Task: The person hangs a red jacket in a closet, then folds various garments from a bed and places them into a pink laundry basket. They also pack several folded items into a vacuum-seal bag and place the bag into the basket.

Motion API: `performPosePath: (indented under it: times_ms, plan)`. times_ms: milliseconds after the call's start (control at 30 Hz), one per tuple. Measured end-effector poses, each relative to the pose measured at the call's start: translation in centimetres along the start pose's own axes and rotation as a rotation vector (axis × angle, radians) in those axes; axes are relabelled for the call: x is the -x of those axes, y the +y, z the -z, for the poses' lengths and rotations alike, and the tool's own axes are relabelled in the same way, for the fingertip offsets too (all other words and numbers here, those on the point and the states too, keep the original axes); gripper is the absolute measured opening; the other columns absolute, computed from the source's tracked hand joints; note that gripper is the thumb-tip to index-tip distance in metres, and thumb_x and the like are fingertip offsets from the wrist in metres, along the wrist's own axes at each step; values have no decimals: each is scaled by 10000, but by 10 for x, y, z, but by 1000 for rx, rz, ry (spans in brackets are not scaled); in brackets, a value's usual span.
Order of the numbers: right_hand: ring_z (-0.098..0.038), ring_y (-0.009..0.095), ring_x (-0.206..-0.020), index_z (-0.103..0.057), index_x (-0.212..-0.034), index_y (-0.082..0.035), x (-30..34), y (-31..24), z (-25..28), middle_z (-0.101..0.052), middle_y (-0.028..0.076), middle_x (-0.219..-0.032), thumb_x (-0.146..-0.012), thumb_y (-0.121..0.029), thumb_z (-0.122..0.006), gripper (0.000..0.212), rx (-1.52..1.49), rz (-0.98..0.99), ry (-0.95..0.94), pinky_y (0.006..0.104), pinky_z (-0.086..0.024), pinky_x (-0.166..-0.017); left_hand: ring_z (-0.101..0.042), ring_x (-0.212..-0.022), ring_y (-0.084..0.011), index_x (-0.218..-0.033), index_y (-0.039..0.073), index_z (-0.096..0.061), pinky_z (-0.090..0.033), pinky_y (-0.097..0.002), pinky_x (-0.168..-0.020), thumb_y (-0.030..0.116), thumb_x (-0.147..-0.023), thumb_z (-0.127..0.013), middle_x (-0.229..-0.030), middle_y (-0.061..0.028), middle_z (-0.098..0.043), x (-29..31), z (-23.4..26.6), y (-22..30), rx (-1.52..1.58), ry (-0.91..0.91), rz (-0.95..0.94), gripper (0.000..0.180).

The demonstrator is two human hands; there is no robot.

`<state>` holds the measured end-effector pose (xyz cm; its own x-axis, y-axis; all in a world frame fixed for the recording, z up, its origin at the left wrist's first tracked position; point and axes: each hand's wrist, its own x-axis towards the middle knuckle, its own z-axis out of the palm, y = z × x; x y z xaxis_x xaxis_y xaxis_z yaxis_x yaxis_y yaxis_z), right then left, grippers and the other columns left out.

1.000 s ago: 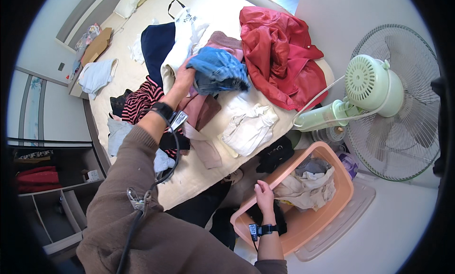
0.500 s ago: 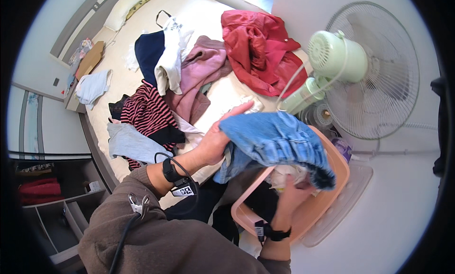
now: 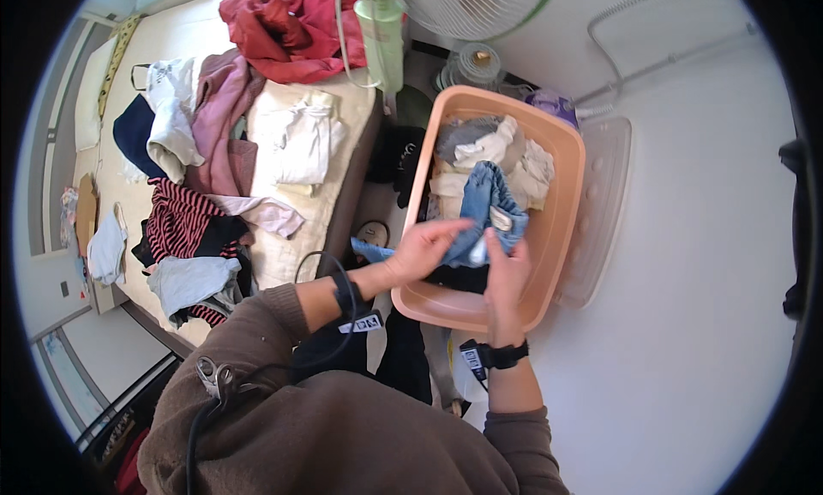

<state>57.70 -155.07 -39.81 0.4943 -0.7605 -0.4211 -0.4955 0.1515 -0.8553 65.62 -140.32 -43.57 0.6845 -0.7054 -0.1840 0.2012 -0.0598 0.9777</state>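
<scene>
Blue denim trousers (image 3: 480,205) with a gathered waistband hang in folds over the near part of a peach plastic tub (image 3: 570,195). My right hand (image 3: 507,268) pinches them close to the waistband, where a pale label shows. My left hand (image 3: 427,248) is at the tub's left side, its index finger stretched along the denim and its other fingers curled round the cloth, partly hidden. One end of the trousers shows past my left wrist, outside the tub. Folded white and grey clothes (image 3: 493,144) lie at the tub's far end, with something dark beneath the denim.
On the bed (image 3: 296,225) at left lie folded white clothes (image 3: 304,139), a pink garment (image 3: 225,126), a striped top (image 3: 189,221) and a red jacket (image 3: 287,28). A green fan (image 3: 377,36) stands beyond the tub. A clear lid (image 3: 604,229) leans along its right side.
The denim trousers have come down from above the tub into its near part. My right hand has shifted from beneath them to the waistband. The view has swung right, showing more of the tub.
</scene>
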Motion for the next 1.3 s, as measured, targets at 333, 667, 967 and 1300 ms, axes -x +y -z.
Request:
performPosePath:
  times_ms: [333,667,967,1300]
  plan:
    - [-533,229,-1218,-441,-1400,-4,10,50,80,-548,116,-1353,-872,-12,-708,592,-502,-74,234,351,-426,-1039,-503,-1332,-272,-1383,91,-532,-373,-383,-1129,-10,-976,-489,-1389,-128,-568,31,-115,-41,23,-445,-57,422]
    - [-532,222,-1255,-502,-1330,-27,24,100,170,-547,129,-1380,-824,23,-748,564,-230,165,171,372,-413,-1068,-326,-1432,-360,-1564,30,-138,-315,-408,-1170,172,-742,-853,-1550,-231,-271,23,-77,-109,-423,-160,33,1100]
    - [-532,304,-1282,-610,-1178,-55,95,97,136,-680,97,-1179,-738,53,-774,482,-331,164,-111,451,-383,-1098,-168,-1490,-429,-1564,43,-155,-192,-476,-1206,335,-729,-855,-1598,-243,-212,-25,-67,-126,-349,-482,-3,1128]
    - [-483,241,-1317,-438,-1423,-92,56,194,179,-526,66,-1413,-945,-202,-678,545,-1076,-112,118,466,-388,-1105,-624,-1119,-253,-1349,139,-488,-488,-410,-981,109,-764,-794,-1206,-86,-645,-18,-33,-184,-291,-639,475,661]
